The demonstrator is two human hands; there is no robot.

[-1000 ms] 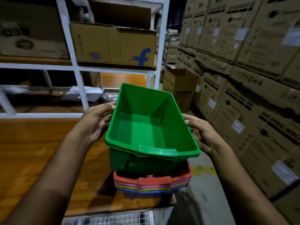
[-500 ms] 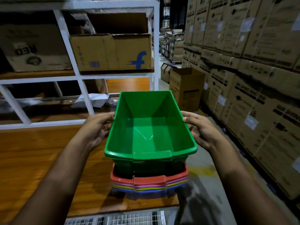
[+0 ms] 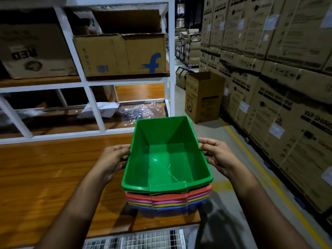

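An empty green plastic bin (image 3: pixel 167 162) sits nested on top of a stack of coloured bins (image 3: pixel 168 201) with red, pink, yellow and blue rims. The stack stands at the right end of a wooden shelf board (image 3: pixel 45 177). My left hand (image 3: pixel 113 159) grips the green bin's left rim, thumb on top of the edge. My right hand (image 3: pixel 217 155) grips the right rim the same way. The fingers below both rims are hidden.
A white metal rack (image 3: pixel 89 105) rises behind the board, holding cardboard boxes (image 3: pixel 122 54) and plastic wrap. An open carton (image 3: pixel 203 97) stands on the concrete aisle floor. Stacked washing-machine cartons (image 3: pixel 278 87) wall the right side behind a yellow floor line. Wire mesh (image 3: pixel 134 239) lies below.
The green bin has dropped down into the coloured stack; it was tilted and raised above the red bin before. Both hands stayed on its rims and moved down with it.
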